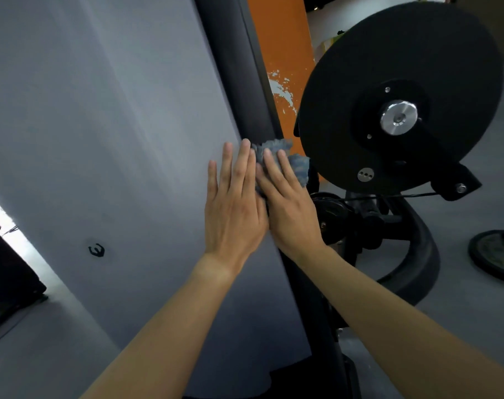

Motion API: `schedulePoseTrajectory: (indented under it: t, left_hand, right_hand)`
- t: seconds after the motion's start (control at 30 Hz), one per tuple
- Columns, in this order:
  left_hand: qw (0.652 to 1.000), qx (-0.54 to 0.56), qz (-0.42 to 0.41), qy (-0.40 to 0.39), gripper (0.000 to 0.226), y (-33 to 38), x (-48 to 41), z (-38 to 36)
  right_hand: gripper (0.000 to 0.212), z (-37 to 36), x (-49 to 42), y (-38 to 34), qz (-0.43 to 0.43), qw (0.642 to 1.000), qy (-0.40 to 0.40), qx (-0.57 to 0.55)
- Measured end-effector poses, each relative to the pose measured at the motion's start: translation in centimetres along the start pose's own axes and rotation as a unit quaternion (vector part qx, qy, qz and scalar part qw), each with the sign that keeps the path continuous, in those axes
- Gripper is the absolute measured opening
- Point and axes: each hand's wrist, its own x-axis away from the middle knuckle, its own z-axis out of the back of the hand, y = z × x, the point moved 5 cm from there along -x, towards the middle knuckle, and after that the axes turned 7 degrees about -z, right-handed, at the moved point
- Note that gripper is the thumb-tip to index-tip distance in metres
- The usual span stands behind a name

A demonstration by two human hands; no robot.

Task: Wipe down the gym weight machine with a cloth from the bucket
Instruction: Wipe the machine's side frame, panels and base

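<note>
At the nine o'clock edge sits a dark blocky object (6,260), too dim to name; beside it a broad grey side panel (101,139) of the weight machine (302,312) fills the left half of the view, running aslant from twelve o'clock down to six; a small black logo mark (96,250) sits on the panel at about eight o'clock.

Near the centre the left hand (233,208) lies flat on the panel, its fingers straight and slightly spread and holding nothing, the fingertips pointing to twelve o'clock; just at its three o'clock, and touching it along the side, the right hand (288,208) presses a blue-grey cloth (298,165) with straight fingers against the black upright edge (239,67) that borders the panel; the cloth bunches out past the fingertips toward one o'clock; whether the thumb hooks under it cannot be told.

Behind the upright, at twelve o'clock, stands an orange pillar (282,38) with chipped white patches; at two o'clock hangs a large black round disc (389,53) with a silver hub (398,117) at its middle, its lower rim close to the cloth; a thin cable (389,196) runs under it; a curved black frame tube (423,254) sweeps down at four o'clock; at the three o'clock edge a weight plate (498,254) lies flat on the grey floor (461,312).
</note>
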Motion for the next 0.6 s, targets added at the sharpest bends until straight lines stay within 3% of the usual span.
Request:
schedulePoseTrajectory:
  t: [0.17,0.33,0.47,0.6]
  left_hand:
    - [1.000,-0.012,-0.013,-0.023,0.062,0.3,1.9,-0.9]
    - [0.999,-0.012,-0.025,-0.018,0.066,0.1,2.0,-1.4]
    - [1.000,-0.022,-0.009,-0.017,0.064,0.4,2.0,-2.0]
    - [1.000,-0.019,-0.001,-0.009,0.063,0.8,1.9,-1.8]
  right_hand:
    - [0.051,-1.2,4.2,1.8,0.027,0.999,-0.006,-0.022]
    - [0.051,0.2,1.6,1.9,0.063,0.998,-0.006,-0.009]
    - [0.052,-0.8,2.7,1.6,-0.027,0.997,0.011,-0.069]
    - [0.057,-2.7,7.6,2.8,-0.165,0.972,0.004,-0.170]
